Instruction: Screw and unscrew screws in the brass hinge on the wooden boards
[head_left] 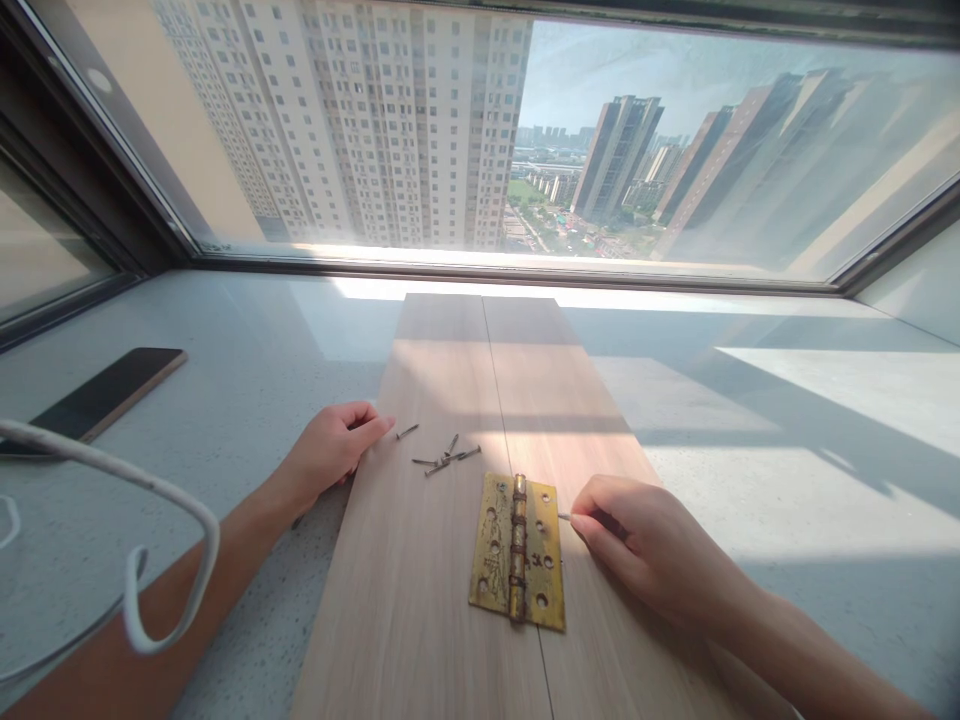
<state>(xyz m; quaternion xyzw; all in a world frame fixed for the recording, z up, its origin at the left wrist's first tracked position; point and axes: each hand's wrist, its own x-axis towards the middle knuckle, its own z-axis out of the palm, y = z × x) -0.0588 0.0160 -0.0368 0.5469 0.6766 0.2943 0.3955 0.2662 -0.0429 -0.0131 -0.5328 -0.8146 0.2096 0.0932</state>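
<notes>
- White cable [169, 490]: closest to the camera, well left of the hinge, curled into a hook, passing in front of the left forearm.
- Brass-coloured hinge [518, 540], landmark: opened flat on the board, barrel roughly along the seam, both leaves down. Four holes per leaf, surface worn and stained with dark marks.
- Wood-grain board [405, 590]: under the hinge, running from the near edge of view up toward the window. Thin dark seam splits it lengthwise, passing below the hinge.
- Right hand [637, 530]: just right of the hinge. Thumb and index pinch a thin pale pin [565, 516], tip at the hinge's right edge. Can't tell if it touches. Exact type unclear, mostly hidden by the fingers.
- Left hand [337, 445]: left of the hinge and a bit farther off, at the board's left edge. Fingers curled, thumb toward the loose screw. Can't tell if they grip anything.
- Screw cluster [448, 459]: beyond the hinge, slightly left, several overlapping.
- Loose screw [407, 432]: left of that cluster, near the left fingertips.
- Phone [105, 400]: far left of the hinge, dark screen up, on the speckled sill [255, 370].
- Window [487, 272]: beyond the hinge, high-rises [375, 130] outside.
</notes>
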